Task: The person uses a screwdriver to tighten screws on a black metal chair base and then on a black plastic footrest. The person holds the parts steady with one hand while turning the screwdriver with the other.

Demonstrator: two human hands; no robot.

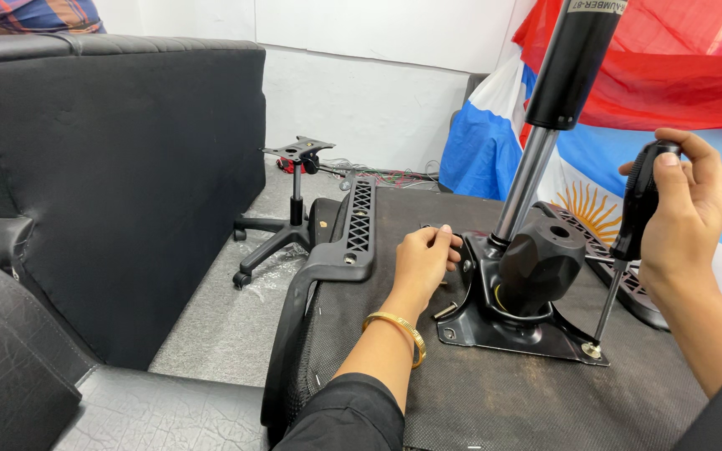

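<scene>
The right hand point(685, 209) grips a screwdriver point(628, 250) on a corner screw point(592, 350), while beside it the left hand point(424, 263) presses the plate point(482, 321), one bolt point(445, 311) lying loose.

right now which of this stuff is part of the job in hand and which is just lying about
In hand:
- right hand gripping screwdriver, tip at a corner screw
- left hand on metal mechanism plate
- gas cylinder
- chair seat underside
- loose bolt

Lying about:
- wheeled chair base
- black sofa
- flags
</scene>
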